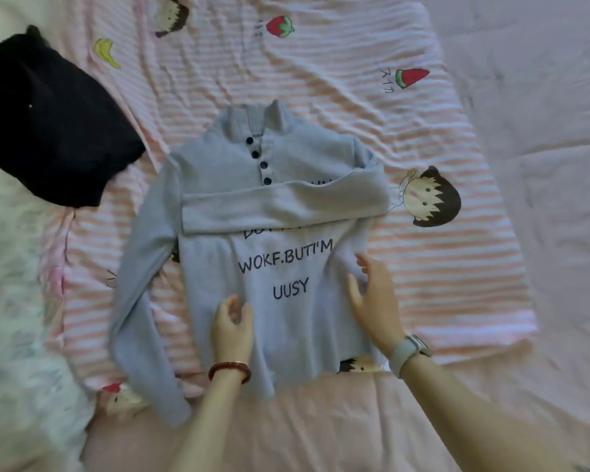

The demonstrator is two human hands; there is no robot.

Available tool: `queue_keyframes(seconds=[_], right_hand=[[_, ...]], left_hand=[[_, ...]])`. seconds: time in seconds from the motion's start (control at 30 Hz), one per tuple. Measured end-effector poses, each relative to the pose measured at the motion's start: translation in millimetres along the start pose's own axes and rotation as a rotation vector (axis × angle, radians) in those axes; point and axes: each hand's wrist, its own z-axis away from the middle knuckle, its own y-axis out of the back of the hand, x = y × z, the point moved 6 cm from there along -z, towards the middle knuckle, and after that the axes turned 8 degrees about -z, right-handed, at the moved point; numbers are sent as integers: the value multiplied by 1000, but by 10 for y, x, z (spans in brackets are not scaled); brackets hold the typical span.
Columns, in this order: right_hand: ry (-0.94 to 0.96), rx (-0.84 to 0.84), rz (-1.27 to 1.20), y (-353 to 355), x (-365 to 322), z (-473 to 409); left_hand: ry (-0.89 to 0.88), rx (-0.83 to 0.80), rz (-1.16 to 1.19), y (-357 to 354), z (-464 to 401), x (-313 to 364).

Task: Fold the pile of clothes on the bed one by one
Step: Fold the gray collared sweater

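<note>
Both forearms enter from the near edge of the bed; left hand [233, 327] wears a red bead bracelet [229, 368], right hand [375, 303] a pale wristwatch [410, 353]. Left hand: fingers loosely curled, holding nothing, over the lower front of the pale blue sweater [280, 253]. Right hand: fingers relaxed and spread, holding nothing, near the sweater's right side edge; contact with the knit cannot be told. Sweater lies face up, collar away from the camera, on the pink striped cartoon sheet [440, 260]. One sleeve [283, 206] is already folded across the chest, covering part of the printed text; the other sleeve [137, 301] lies straight down the opposite side, cuff near the hem. Black garment [48, 124] sits apart at the far corner. Judgement: step in hand is bringing the loose sleeve across. Advice: pinch near the cuff, lay it parallel over the first sleeve, smooth the body flat, keep side edges straight, then fold the hem up to the collar. Knit looks soft, so likely to bunch if dragged; lift rather than slide.
</note>
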Motion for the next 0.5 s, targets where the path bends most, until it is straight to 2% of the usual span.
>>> queue_keyframes(seconds=[0.03,0.1,0.17,0.23,0.37,0.5], right_hand=[[-126,39,21,66,256,110],[-326,13,95,101,639,303],[-421,-61,105,34,882,448],[-443,-88,97,-20,954,528],[-425,36,94,86,941,571],[-401,175,-69,302,812,589]], left_hand=[[-82,-1,-96,-66,73,10],[-193,40,-263,-163,145,-10],[-139,138,-294,-152,133,-136],[-46,238,-267,-34,83,-267],[63,305,-264,300,-63,-571],[143,89,-134,393,-187,-841]])
